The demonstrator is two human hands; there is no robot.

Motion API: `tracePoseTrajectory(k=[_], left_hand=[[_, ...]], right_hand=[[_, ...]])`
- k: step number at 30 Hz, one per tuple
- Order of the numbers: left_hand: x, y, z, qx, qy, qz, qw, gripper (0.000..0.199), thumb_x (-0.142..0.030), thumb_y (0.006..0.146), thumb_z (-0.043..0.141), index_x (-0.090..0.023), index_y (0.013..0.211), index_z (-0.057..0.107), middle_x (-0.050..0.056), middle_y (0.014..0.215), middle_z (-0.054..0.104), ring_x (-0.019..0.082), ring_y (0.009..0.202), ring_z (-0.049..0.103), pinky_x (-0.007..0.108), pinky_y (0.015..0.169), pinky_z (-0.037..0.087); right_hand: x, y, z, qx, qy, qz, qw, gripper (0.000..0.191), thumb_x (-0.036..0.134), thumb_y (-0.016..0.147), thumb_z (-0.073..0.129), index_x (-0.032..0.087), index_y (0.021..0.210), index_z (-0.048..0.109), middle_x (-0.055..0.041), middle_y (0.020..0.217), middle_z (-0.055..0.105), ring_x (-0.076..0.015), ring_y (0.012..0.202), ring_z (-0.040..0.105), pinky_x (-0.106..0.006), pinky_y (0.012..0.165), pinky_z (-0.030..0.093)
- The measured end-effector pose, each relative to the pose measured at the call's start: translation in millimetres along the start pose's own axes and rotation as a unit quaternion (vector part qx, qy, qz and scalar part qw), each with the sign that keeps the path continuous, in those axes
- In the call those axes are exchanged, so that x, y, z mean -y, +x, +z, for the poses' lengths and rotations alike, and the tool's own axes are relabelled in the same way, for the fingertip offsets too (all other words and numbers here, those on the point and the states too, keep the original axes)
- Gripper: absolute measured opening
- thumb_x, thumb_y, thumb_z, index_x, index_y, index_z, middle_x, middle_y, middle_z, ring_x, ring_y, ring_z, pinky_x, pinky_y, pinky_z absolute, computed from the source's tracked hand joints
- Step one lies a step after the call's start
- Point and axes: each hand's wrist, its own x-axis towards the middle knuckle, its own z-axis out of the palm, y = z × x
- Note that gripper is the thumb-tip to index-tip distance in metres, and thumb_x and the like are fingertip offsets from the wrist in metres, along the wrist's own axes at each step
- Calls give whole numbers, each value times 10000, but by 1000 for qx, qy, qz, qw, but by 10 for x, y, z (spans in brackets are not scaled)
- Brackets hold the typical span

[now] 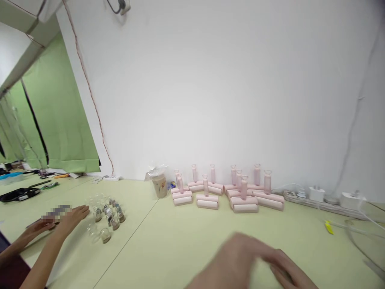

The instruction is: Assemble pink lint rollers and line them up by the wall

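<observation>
My left hand (pixel 237 259) is blurred at the bottom of the view, reaching in over the pale green table (pixel 168 245). To its right is my right hand (pixel 290 271), partly cut off by the lower edge. The two hands meet or overlap near the fingers, and whatever lies between them cannot be made out. Beyond the hands, against the wall, stand several pink lint-roller-like items (pixel 245 196) with upright handles and white rolls.
A cup in a plastic bag (pixel 160 185) stands left of the pink items. Small glass domes (pixel 105 235) sit at left, beside another person's hand (pixel 76 214). A power strip (pixel 325 206) with chargers, cables and a yellow tag (pixel 329 227) lie at right.
</observation>
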Motion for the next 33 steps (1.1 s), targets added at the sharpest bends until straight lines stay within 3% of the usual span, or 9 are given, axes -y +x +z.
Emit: tracePoseTrajectory(k=[1, 2, 4, 7, 12, 21, 27, 30, 33], left_hand=[[153, 80, -97, -52, 25, -19, 998, 353, -336, 762, 547, -227, 1088, 469, 84, 1089, 527, 233, 1078, 470, 369, 956, 348], [333, 171, -208, -206, 120, -78, 968, 274, -303, 761, 517, -230, 1024, 491, 58, 1042, 544, 211, 1027, 497, 356, 947, 357], [739, 353, -442, -275, 167, -137, 937, 320, -236, 756, 494, -167, 1067, 460, 103, 1093, 501, 254, 1082, 442, 436, 976, 298], [1304, 560, -739, -281, 206, -192, 918, 524, -205, 649, 643, -96, 1118, 436, 157, 1210, 417, 330, 1199, 301, 496, 1008, 215], [1780, 653, -902, -222, 230, -228, 920, 322, -300, 800, 553, -162, 1086, 498, 73, 1183, 475, 249, 1089, 443, 489, 925, 331], [1540, -43, -512, -188, 159, -216, 945, 360, -299, 691, 556, -182, 1029, 515, 82, 1118, 427, 246, 1063, 444, 350, 941, 343], [1238, -435, -116, -106, -24, -201, 974, 528, -359, 718, 567, -201, 1170, 344, 58, 1066, 515, 203, 966, 522, 301, 880, 387], [1164, -433, -57, -105, -44, -214, 970, 593, -375, 699, 590, -177, 1180, 305, 99, 1131, 489, 232, 1023, 487, 329, 920, 345], [1096, -396, -65, -92, -29, -227, 969, 513, -337, 677, 600, -179, 1109, 372, 93, 1104, 512, 240, 1009, 489, 335, 906, 352]], right_hand=[[32, 10, -6, 35, 2, -1, 999, 206, 365, 799, 463, 237, 842, 619, -66, 889, 627, -214, 866, 601, -305, 778, 495], [64, 19, -11, 67, 5, 1, 998, 194, 327, 816, 442, 229, 863, 602, -72, 912, 609, -209, 885, 587, -312, 802, 478], [123, 30, -16, 89, 9, 8, 996, 179, 265, 829, 409, 219, 882, 574, -75, 927, 580, -201, 891, 569, -325, 820, 456], [186, 37, -6, 74, 14, 2, 997, 159, 202, 811, 403, 217, 859, 553, -62, 893, 567, -190, 854, 566, -320, 803, 454], [223, 42, 21, 43, 16, -2, 999, 174, 135, 767, 401, 219, 814, 546, -40, 855, 566, -170, 821, 570, -296, 775, 463], [380, 122, -82, 37, 18, 36, 998, 229, 215, 835, 354, 226, 965, 542, -46, 929, 592, -158, 818, 593, -285, 786, 477], [597, 320, -366, 44, -71, 52, 995, 326, 327, 872, 390, 265, 1190, 424, -45, 1168, 509, -157, 1074, 491, -273, 922, 398], [456, 419, -675, 12, -174, 152, 973, 349, 249, 873, 430, 205, 1218, 409, -74, 1244, 453, -180, 1143, 430, -326, 966, 351], [198, 385, -1005, -11, -265, 302, 916, 294, 250, 856, 514, 165, 1137, 494, -82, 1181, 510, -223, 1024, 520, -439, 856, 425]])
